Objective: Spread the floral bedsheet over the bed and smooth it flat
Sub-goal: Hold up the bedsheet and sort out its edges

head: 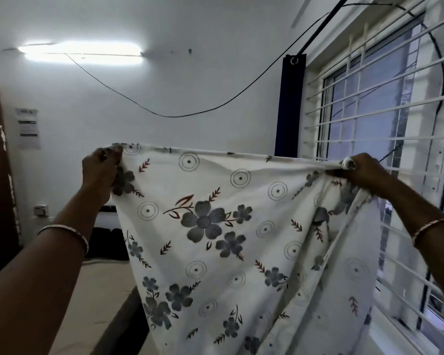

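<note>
Hands raised apart, left hand (101,167), right hand (362,170), floral bedsheet (241,239) stretched between

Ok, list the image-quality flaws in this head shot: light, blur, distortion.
Head view: the tube light is blown out to white glare; the window grille bows from wide-angle distortion; the floral bedsheet is sharp mid-frame but soft at its lower right folds; the left hand and right hand gripping it look dark.

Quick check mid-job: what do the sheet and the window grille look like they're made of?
Floral bedsheet: thin woven fabric, likely cotton, with a matte finish. It hangs in soft folds where the left hand and right hand grip it. Window grille: probably white-painted metal, judging by its thin, rigid, straight bars.
</note>
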Demonstrator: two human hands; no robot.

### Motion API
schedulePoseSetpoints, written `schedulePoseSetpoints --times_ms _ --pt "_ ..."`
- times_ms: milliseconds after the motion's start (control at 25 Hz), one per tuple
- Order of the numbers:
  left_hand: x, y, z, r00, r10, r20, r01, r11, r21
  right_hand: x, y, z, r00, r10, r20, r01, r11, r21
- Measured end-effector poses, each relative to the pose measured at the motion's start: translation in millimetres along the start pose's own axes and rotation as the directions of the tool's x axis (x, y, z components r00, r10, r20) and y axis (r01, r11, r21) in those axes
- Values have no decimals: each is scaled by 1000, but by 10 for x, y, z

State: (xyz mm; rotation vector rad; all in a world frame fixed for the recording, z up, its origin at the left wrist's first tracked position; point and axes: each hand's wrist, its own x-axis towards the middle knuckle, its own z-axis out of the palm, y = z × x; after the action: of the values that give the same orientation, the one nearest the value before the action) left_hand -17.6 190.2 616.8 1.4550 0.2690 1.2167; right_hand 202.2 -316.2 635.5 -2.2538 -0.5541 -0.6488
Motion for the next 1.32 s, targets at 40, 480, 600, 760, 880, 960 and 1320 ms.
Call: schedulePoseSetpoints --times_ms 40,480,600,760,880,960,1320 --pt "-20 -135 -22 1000 4 -26 -2 997 82 -43 95 144 998 57 14 -57 998 -11" --pt "-431 -1292 338 966 -256 28 234 918 321 -687 710 1583 794 585 168 -607 778 159" --pt "-636 -1443 545 927 -360 104 311 895 320 -812 665 1735 659 660 361 -743 495 451" --pt "-1174 -1439 941 854 -435 286 396 899 187 -1078 535 1832 588 575 569 -778 209 592" --pt "-1566 -1305 1131 834 -420 357 364 906 214 -1331 199 1822 606 445 659 -757 68 649" --pt "-1793 -1209 1203 831 -393 393 315 916 249 -1462 -17 1835 634 426 645 -733 67 677" --pt "-2554 -1136 1308 817 -330 473 182 925 332 -2076 -612 1849 775 430 463 -617 355 703"
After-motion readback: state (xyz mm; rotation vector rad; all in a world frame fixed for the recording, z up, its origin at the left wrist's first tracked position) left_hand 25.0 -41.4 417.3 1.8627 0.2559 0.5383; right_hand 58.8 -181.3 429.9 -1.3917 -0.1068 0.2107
